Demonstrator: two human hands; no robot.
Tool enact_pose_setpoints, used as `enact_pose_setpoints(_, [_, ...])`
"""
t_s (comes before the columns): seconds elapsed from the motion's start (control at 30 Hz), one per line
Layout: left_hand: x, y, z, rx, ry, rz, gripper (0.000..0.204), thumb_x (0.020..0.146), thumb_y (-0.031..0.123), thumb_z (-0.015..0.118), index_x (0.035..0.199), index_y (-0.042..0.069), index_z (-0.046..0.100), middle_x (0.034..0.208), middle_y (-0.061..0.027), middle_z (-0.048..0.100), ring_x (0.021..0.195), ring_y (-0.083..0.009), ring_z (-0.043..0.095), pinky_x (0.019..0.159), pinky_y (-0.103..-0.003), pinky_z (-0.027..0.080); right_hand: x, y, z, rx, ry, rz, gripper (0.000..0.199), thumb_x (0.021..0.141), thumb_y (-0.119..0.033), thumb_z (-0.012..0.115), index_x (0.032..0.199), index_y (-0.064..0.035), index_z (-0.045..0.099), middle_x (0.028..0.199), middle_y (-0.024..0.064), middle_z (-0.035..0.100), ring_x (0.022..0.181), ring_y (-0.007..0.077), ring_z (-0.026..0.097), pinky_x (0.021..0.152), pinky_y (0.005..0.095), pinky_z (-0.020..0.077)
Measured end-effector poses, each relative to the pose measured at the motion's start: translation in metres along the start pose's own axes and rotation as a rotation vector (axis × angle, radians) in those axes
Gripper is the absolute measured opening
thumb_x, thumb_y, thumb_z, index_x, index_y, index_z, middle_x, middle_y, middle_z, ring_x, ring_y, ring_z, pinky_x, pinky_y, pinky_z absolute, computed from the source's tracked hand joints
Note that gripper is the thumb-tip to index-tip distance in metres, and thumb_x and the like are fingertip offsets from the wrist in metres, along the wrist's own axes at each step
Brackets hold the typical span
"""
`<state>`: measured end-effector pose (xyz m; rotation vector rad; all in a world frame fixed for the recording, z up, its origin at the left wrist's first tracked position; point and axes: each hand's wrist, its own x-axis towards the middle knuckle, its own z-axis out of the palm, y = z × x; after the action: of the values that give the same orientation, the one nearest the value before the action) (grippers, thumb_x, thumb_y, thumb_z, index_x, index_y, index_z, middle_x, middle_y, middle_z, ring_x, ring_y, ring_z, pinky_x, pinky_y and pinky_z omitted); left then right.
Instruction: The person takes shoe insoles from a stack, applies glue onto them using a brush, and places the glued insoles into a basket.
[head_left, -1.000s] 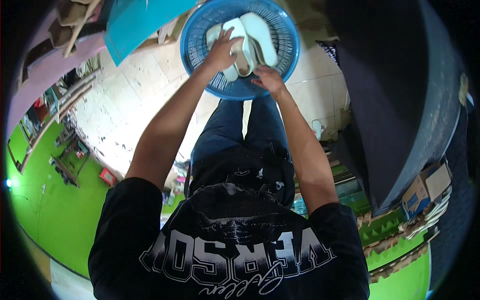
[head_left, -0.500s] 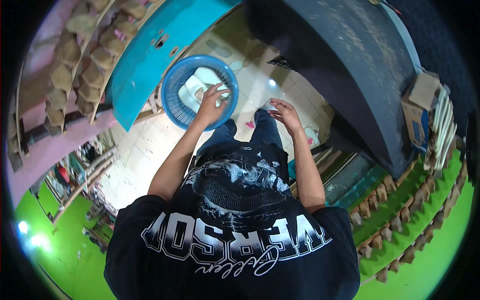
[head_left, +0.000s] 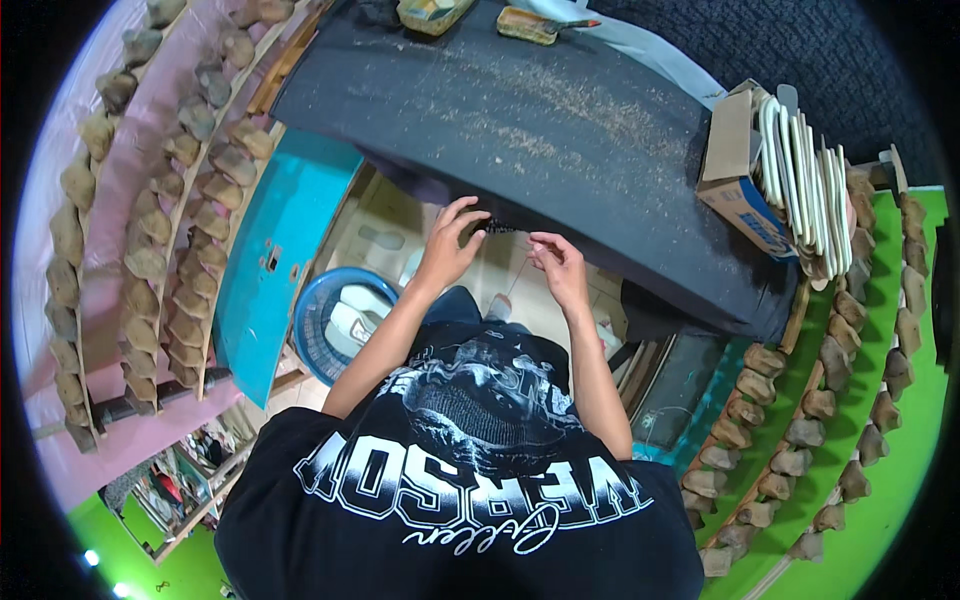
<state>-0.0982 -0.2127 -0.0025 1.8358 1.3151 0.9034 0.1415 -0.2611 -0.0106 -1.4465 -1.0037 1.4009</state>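
My left hand (head_left: 448, 250) hovers just short of the dark table's front edge. Its fingers are curved and apart, with nothing seen in them. To its right is my right hand (head_left: 562, 272), raised at about the same height. Its fingers are loosely bent, and I see no object in them. Below and left of my left hand, a round blue plastic basket (head_left: 310, 318) stands on the floor and holds white, smooth, rounded pieces (head_left: 355, 318). The table (head_left: 500, 130) has a black covering strewn with light brown crumbs or shavings.
A cardboard box (head_left: 735, 165) with a stack of flat white sole-shaped pieces (head_left: 800, 170) stands at the table's right end. Two shallow trays (head_left: 530, 27) sit at the far edge. Racks of brown foot-shaped blocks (head_left: 145, 255) line both sides. A turquoise panel (head_left: 285, 240) stands at left.
My view has shifted up and toward the table, showing more of its top. My left hand has moved from over the basket to near the table edge. Both hands are now closer together.
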Motion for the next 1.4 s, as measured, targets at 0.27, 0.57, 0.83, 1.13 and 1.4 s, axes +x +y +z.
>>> enact_pose_setpoints(0.27, [0.119, 0.005, 0.011, 0.016, -0.093, 0.081, 0.037, 0.099, 0.018, 0.07, 0.135, 0.011, 0.069, 0.158, -0.0134, 0.051, 0.145, -0.0392, 0.049, 0.125, -0.051, 0.035, 0.08, -0.05, 0.003, -0.584, 0.247, -0.464, 0.044, 0.091, -0.008, 0.07, 0.134, -0.0018, 0.066, 0.138, 0.0222, 0.065, 0.133, 0.0429, 0.056, 0.115, 0.0499, 0.0455])
enact_pose_setpoints(0.57, [0.239, -0.026, 0.021, 0.438, -0.222, 0.35, 0.062, 0.097, 0.032, 0.072, 0.153, 0.013, 0.054, 0.166, -0.016, 0.04, 0.156, -0.0406, 0.032, 0.127, -0.066, 0.017, 0.176, -0.049, -0.006, -1.047, 0.495, -0.418, 0.06, 0.096, -0.028, 0.07, 0.149, -0.0045, 0.056, 0.161, 0.0211, 0.046, 0.149, 0.0457, 0.04, 0.125, 0.059, 0.0291])
enact_pose_setpoints(0.83, [0.246, -0.029, 0.011, 0.433, -0.373, 0.33, 0.056, 0.096, 0.032, 0.074, 0.146, 0.011, 0.062, 0.166, -0.0154, 0.039, 0.156, -0.0413, 0.029, 0.125, -0.073, 0.009, 0.17, -0.063, -0.01, -0.979, 0.526, -0.346, 0.058, 0.095, -0.028, 0.071, 0.147, -0.0052, 0.059, 0.161, 0.0186, 0.048, 0.15, 0.0414, 0.041, 0.126, 0.0571, 0.0293])
enact_pose_setpoints(1.13, [0.274, 0.032, 0.063, 0.096, -0.394, 0.439, 0.02, 0.09, 0.013, 0.08, 0.11, 0.011, 0.078, 0.094, -0.0027, 0.075, 0.106, -0.0233, 0.068, 0.126, -0.058, 0.025, 0.111, -0.082, -0.07, -0.649, 0.762, -0.542, 0.013, 0.084, -0.006, 0.084, 0.081, 0.0001, 0.073, 0.096, 0.0108, 0.075, 0.099, 0.0308, 0.07, 0.089, 0.0399, 0.0559])
enact_pose_setpoints(1.4, [0.335, 0.184, 0.165, -0.149, -0.372, 0.712, 0.023, 0.091, 0.011, 0.078, 0.114, 0.008, 0.078, 0.117, -0.0083, 0.077, 0.115, -0.0286, 0.07, 0.119, -0.055, 0.039, 0.03, -0.123, -0.186, -0.416, 1.374, -0.502, 0.007, 0.09, -0.003, 0.078, 0.087, -0.0007, 0.071, 0.094, 0.0127, 0.076, 0.089, 0.0281, 0.072, 0.083, 0.0362, 0.0556])
